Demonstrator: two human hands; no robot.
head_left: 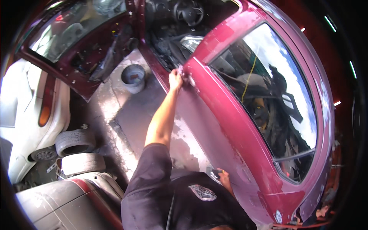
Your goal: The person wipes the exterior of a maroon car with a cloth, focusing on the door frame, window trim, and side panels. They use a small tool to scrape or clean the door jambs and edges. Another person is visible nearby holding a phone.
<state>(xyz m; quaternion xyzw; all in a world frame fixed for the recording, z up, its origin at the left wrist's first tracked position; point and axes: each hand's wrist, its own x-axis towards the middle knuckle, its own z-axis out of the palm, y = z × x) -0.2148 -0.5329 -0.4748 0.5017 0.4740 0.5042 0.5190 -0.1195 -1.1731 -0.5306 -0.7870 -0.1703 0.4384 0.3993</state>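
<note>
My left arm reaches forward to the maroon car [226, 111], at the body edge beside the front door opening. There my left hand [175, 79] is closed against the edge, with a small pinkish patch at its fingertips; what it holds, if anything, is hard to make out. Dull, pale sanded-looking areas cover the rear side panel [203, 115] below the window. Low beside that panel, close to my body, my right hand [224, 178] is closed around a greyish flat object [213, 173], partly hidden by my shirt.
A grey bucket [133, 89] stands on the floor near the open maroon door [82, 65]. Two tyres [75, 142] lie to the left, by a white car [28, 103]. A beige car part with a red stripe [57, 203] sits at the lower left.
</note>
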